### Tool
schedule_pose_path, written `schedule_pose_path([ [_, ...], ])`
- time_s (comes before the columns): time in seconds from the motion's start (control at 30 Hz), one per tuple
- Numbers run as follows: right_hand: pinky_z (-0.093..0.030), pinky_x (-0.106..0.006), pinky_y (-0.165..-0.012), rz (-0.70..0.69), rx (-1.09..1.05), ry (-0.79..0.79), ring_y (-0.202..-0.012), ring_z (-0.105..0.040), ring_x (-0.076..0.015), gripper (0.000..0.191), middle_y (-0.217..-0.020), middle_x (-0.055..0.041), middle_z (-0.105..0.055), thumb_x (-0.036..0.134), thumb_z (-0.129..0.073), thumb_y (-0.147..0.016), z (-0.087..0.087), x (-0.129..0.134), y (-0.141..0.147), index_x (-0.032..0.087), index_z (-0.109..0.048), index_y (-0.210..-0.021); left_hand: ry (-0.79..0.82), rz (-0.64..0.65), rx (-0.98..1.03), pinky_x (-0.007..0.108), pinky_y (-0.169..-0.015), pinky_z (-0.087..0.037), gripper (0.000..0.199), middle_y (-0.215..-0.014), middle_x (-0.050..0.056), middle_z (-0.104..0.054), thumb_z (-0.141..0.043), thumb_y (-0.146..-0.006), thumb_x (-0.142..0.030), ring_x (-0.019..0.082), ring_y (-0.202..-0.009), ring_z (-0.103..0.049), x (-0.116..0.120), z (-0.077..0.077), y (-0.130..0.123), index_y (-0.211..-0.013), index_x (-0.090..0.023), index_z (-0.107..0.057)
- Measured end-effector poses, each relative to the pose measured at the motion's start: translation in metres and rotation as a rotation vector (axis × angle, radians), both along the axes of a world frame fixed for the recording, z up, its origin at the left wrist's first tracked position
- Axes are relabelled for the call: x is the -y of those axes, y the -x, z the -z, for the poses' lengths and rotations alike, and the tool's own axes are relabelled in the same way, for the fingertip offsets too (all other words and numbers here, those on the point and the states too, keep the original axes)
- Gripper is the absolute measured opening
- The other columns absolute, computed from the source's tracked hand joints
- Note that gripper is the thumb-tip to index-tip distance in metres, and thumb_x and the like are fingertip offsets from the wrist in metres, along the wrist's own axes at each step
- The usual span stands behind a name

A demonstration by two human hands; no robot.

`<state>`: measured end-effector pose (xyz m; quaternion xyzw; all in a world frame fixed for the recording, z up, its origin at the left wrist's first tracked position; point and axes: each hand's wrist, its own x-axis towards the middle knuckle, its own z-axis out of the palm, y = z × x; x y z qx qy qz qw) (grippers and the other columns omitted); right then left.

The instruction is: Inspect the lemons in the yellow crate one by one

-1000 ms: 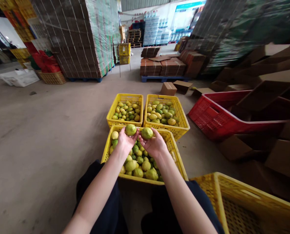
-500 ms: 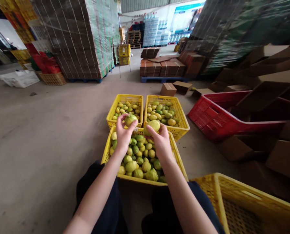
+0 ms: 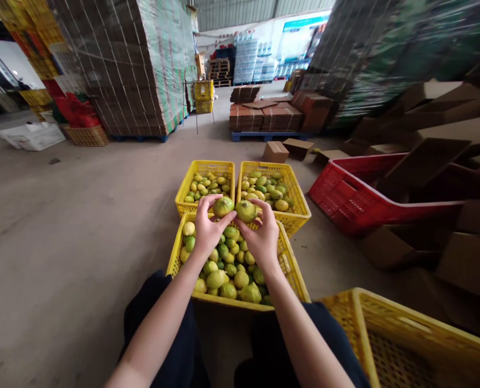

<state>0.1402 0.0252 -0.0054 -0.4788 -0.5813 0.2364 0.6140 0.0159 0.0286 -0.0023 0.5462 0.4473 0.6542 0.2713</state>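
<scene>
My left hand (image 3: 209, 226) holds a green-yellow lemon (image 3: 223, 207) between thumb and fingers. Another lemon (image 3: 246, 211) is gripped by my right hand (image 3: 263, 234), close beside the first one. Both are held above the far edge of a large yellow crate (image 3: 295, 269) full of green and yellow lemons, which stands in front of my knees. Behind it are two smaller-looking yellow crates, the left one (image 3: 180, 194) and the right one (image 3: 302, 207), each with more lemons inside. My forearms cover part of the near crate.
A yellow crate (image 3: 359, 312) stands at the lower right. Beyond it are a red crate (image 3: 340, 196) with cardboard in it and a heap of open boxes (image 3: 470, 258). Farther off, flattened cartons (image 3: 280, 118) lie on a blue pallet, and a tall wrapped stack (image 3: 118, 70) rises at the left.
My hands have come closer together, bringing the two lemons side by side. The lemon in my right hand has turned, and its end now faces me. The view has tilted slightly up.
</scene>
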Motion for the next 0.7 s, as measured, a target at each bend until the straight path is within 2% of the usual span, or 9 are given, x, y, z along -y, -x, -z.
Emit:
schedule_pose_path([
  [0.1,-0.054,-0.038,-0.079,-0.006,-0.046,0.044,-0.103,-0.059,-0.0244,0.045,-0.116,-0.0071,-0.057,0.029,-0.075,-0.065,-0.002,-0.001,-0.004,0.026,-0.063,-0.108,-0.036,-0.058,-0.083,0.035,-0.093,-0.049,0.035,-0.115,0.009,-0.057,-0.078,-0.07,-0.031,0.023,-0.112,-0.056,-0.001,0.0,0.004,-0.102,-0.022,-0.066],
  [0.17,-0.055,-0.037,-0.077,-0.066,-0.132,0.105,-0.1,-0.06,-0.0236,0.049,-0.117,-0.0069,-0.057,0.031,-0.079,-0.062,-0.005,-0.003,-0.008,0.026,-0.064,-0.109,-0.011,-0.037,-0.064,0.037,-0.097,-0.047,0.035,-0.113,0.009,-0.059,-0.077,-0.071,-0.032,0.022,-0.108,-0.058,-0.002,0.0,0.005,-0.103,-0.022,-0.067],
  [0.23,-0.056,-0.037,-0.078,-0.149,-0.222,0.178,-0.095,-0.063,-0.0224,0.054,-0.113,-0.0058,-0.062,0.033,-0.082,-0.058,-0.007,-0.004,-0.013,0.026,-0.065,-0.109,0.044,0.034,0.042,0.037,-0.096,-0.047,0.039,-0.116,0.008,-0.061,-0.077,-0.071,-0.033,0.021,-0.105,-0.06,-0.003,-0.001,0.005,-0.106,-0.022,-0.066],
  [0.33,-0.056,-0.034,-0.073,-0.238,-0.389,0.292,-0.085,-0.066,-0.0198,0.059,-0.101,-0.002,-0.066,0.034,-0.085,-0.055,-0.01,-0.005,-0.018,0.025,-0.062,-0.108,0.195,0.153,0.331,0.035,-0.086,-0.053,0.045,-0.119,0.007,-0.063,-0.078,-0.069,-0.034,0.022,-0.103,-0.063,-0.002,-0.004,0.005,-0.11,-0.023,-0.063],
  [0.47,-0.055,-0.026,-0.062,-0.28,-0.594,0.367,-0.074,-0.066,-0.0158,0.046,-0.089,0.0007,-0.069,0.036,-0.084,-0.058,-0.013,-0.003,-0.019,0.023,-0.061,-0.096,0.325,0.268,0.614,0.033,-0.079,-0.056,0.033,-0.113,0.005,-0.066,-0.073,-0.072,-0.03,0.022,-0.101,-0.064,-0.001,-0.007,0.004,-0.103,-0.021,-0.067],
  [0.6,-0.054,-0.025,-0.057,-0.332,-0.641,0.434,-0.067,-0.066,-0.0145,0.036,-0.081,0.0009,-0.069,0.037,-0.081,-0.061,-0.015,-0.002,-0.017,0.021,-0.064,-0.088,0.385,0.296,0.752,0.034,-0.084,-0.055,0.019,-0.113,0.005,-0.067,-0.066,-0.076,-0.026,0.023,-0.107,-0.063,-0.002,-0.007,0.001,-0.094,-0.019,-0.069],
  [0.7,-0.055,-0.027,-0.056,-0.364,-0.642,0.463,-0.066,-0.065,-0.0155,0.032,-0.079,0.0008,-0.069,0.036,-0.078,-0.062,-0.018,0.0,-0.015,0.021,-0.065,-0.087,0.443,0.273,0.812,0.035,-0.085,-0.055,0.017,-0.113,0.007,-0.067,-0.063,-0.079,-0.029,0.023,-0.11,-0.061,-0.004,-0.004,-0.003,-0.091,-0.017,-0.067],
])
